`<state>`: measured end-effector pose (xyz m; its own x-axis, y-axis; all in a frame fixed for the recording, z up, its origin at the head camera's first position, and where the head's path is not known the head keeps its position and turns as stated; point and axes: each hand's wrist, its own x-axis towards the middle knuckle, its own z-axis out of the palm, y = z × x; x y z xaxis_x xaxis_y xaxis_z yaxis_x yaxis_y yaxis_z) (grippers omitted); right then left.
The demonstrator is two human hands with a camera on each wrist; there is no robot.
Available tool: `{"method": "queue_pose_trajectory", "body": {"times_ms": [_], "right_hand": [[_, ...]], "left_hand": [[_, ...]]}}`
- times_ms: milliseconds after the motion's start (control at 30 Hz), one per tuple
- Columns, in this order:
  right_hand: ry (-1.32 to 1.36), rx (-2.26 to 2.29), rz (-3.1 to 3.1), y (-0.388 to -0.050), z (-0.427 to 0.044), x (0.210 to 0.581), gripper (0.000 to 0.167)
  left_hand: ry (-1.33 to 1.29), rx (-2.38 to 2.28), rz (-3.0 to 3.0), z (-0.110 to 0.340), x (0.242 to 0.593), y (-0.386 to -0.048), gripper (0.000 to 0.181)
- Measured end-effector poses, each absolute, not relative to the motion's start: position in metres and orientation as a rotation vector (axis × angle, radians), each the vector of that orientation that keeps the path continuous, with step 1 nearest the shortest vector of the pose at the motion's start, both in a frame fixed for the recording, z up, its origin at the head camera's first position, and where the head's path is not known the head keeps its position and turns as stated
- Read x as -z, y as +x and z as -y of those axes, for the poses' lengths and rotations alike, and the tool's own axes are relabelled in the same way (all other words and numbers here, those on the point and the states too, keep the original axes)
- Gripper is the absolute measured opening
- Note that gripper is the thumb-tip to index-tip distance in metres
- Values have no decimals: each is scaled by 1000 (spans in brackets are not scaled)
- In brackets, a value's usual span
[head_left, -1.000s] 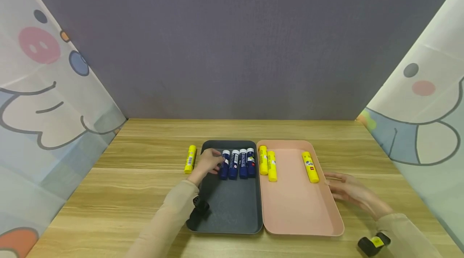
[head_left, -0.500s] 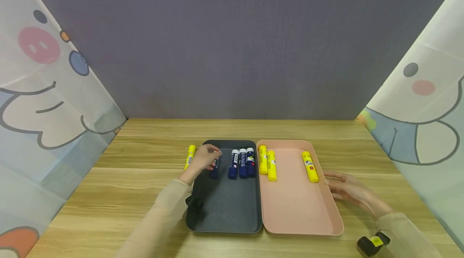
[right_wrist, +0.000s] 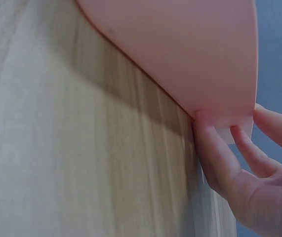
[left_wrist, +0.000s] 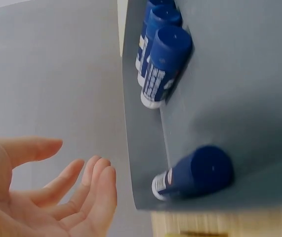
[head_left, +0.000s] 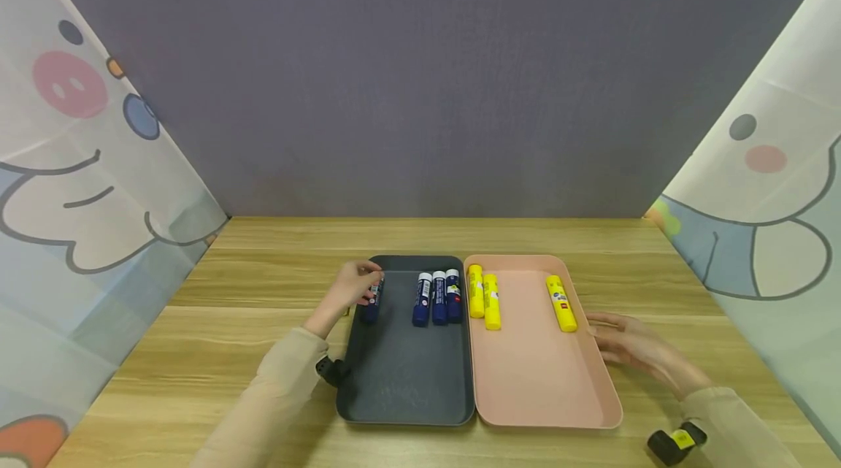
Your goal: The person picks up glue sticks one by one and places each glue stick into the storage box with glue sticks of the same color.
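My left hand (head_left: 350, 287) hovers over the left edge of the dark grey tray (head_left: 407, 380). In the left wrist view its fingers are apart with nothing between them. A dark blue glue stick (left_wrist: 195, 173) with a white end lies near that edge, just below the hand. Three more blue glue sticks (head_left: 439, 298) lie side by side along the tray's right wall. My right hand (head_left: 631, 345) touches the outer right wall of the pink tray (head_left: 532, 380); the right wrist view shows its fingertips against that wall (right_wrist: 195, 59).
Inside the pink tray, two yellow glue sticks (head_left: 491, 301) lie at the left and another yellow glue stick (head_left: 561, 304) at the right. Both trays stand side by side on the wooden table (head_left: 263, 322). A grey panel (head_left: 434, 88) rises behind.
My left hand has moved left, taking one blue glue stick from the row to the tray's left side and letting it go. It now hides the yellow glue stick on the table.
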<state>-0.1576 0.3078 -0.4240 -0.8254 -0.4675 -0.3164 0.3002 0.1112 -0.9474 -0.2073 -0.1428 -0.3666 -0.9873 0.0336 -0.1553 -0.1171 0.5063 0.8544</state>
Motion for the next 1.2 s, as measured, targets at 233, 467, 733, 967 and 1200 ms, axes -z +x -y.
{"method": "queue_pose_trajectory", "body": {"times_ms": [233, 467, 733, 967, 1200], "right_hand": [[-150, 1754, -1857, -158, -308, 425, 65], [-139, 1754, -1857, -158, -307, 424, 65], [-150, 1758, -1847, -158, -307, 425, 65], [-156, 1770, -1833, -158, -308, 425, 66], [-165, 1782, -1830, -157, -308, 425, 66]], "left_hand": [[-87, -1592, -2601, 162, 370, -212, 31], [-142, -1510, -2690, 178, 375, -214, 32], [-174, -1355, -2819, 190, 381, -213, 36], [-182, -1298, -2866, 195, 389, -215, 38], [-184, -1210, -2905, 198, 395, -216, 38]]}}
